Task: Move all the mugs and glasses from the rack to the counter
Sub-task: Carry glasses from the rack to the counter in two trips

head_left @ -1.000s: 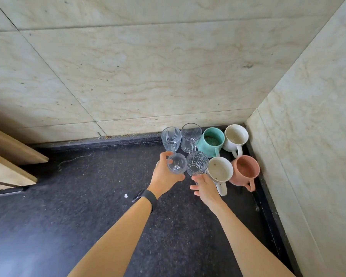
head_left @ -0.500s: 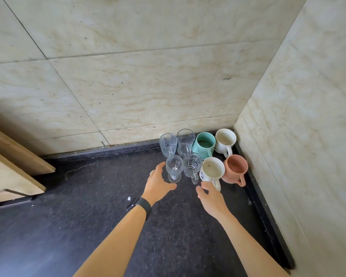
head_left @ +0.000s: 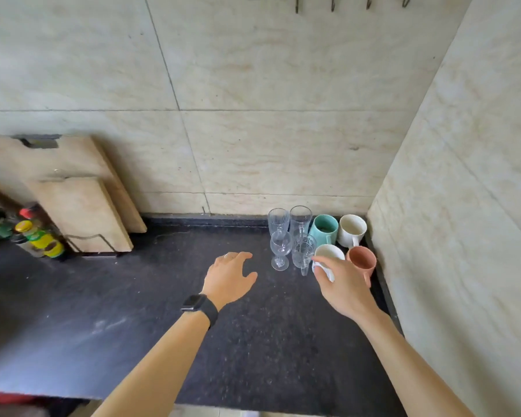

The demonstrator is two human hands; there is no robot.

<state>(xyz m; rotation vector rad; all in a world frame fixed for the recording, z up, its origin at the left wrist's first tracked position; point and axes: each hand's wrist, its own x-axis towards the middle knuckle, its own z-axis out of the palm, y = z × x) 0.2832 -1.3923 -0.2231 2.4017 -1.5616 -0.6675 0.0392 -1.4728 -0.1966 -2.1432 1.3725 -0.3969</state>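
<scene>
Several glasses and mugs stand grouped in the back right corner of the dark counter (head_left: 133, 311). Two tall glasses (head_left: 278, 219) stand at the wall, with a stemmed glass (head_left: 280, 249) and a cut glass (head_left: 303, 252) in front of them. To their right are a teal mug (head_left: 324, 228), a white mug (head_left: 352, 229), a second white mug (head_left: 328, 254) and a pink mug (head_left: 362, 260). My left hand (head_left: 229, 276) hovers open, left of the stemmed glass. My right hand (head_left: 342, 284) is open in front of the nearer white mug, partly hiding it. Neither hand holds anything.
Metal hooks (head_left: 349, 3) hang on the wall at the top edge. Two wooden cutting boards (head_left: 82, 212) lean against the wall at left, with bottles (head_left: 39, 239) beside them. A tiled side wall (head_left: 463, 206) closes the right. The counter's front edge (head_left: 193, 400) runs near me.
My left hand has let go of the stemmed glass and both hands have drawn back from the group. The view has tilted up and pulled back, showing the boards, bottles and hooks.
</scene>
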